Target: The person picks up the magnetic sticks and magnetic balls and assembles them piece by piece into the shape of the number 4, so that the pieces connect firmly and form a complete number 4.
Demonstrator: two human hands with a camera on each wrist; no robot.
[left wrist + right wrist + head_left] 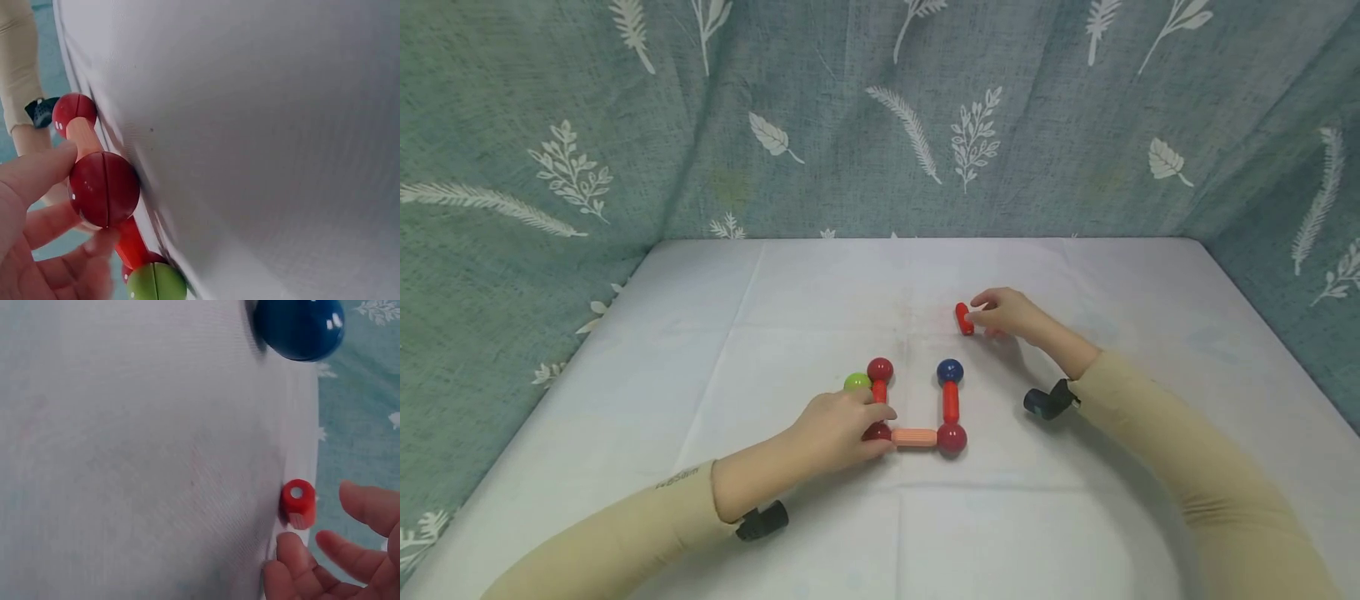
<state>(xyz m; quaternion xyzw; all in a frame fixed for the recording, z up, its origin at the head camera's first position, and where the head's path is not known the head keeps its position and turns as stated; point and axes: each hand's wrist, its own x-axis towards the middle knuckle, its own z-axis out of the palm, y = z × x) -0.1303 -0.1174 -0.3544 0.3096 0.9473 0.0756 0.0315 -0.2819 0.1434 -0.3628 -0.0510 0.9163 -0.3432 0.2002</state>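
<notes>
My left hand (835,429) holds the dark red ball (104,189) at the near left corner of a U-shaped frame of balls and rods, its thumb and fingers around it. A ribbed peach rod (915,437) links this ball to another red ball (952,439). From there a red rod (951,402) runs to a blue ball (950,371). On the left side, another red rod (132,244) leads to a far red ball (880,370). Farther back, my right hand (1009,313) has its fingers spread beside a loose red rod (298,503), with a gap visible in the right wrist view.
A green ball (857,382) sits against the left side of the frame, close to my left hand. Everything lies on a white tablecloth (790,317). A patterned green-blue curtain (850,167) stands behind the table's far edge.
</notes>
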